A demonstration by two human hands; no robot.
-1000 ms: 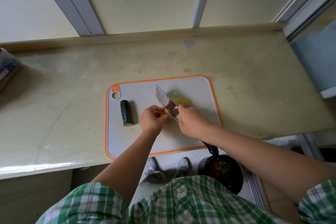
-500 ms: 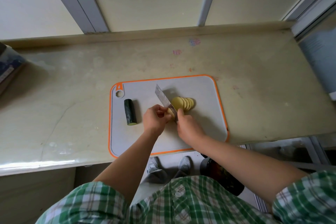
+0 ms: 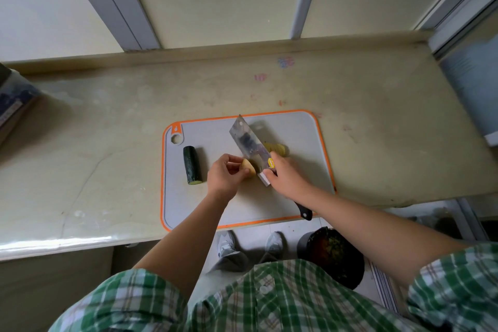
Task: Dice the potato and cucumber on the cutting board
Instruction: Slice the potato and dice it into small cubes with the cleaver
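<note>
A grey cutting board with an orange rim (image 3: 301, 127) lies on the counter. My left hand (image 3: 225, 176) grips the remaining end of the potato (image 3: 249, 166) near the board's middle. My right hand (image 3: 287, 178) grips a cleaver (image 3: 249, 143) by its black handle, the blade tilted and raised just right of the potato end. Cut potato slices (image 3: 277, 149) lie fanned behind the blade, partly hidden by it. A dark green cucumber piece (image 3: 192, 164) lies on the board's left side, apart from both hands.
The beige counter (image 3: 107, 143) has a front edge close to me. A box (image 3: 13, 105) sits at the far left. A dark bin (image 3: 334, 253) and my shoes (image 3: 229, 245) are on the floor below. A blue-grey object (image 3: 477, 89) stands at right.
The cleaver has lifted and tilted away from the potato after a cut, showing its flat side. My left hand still holds the potato end, which is now more exposed.
</note>
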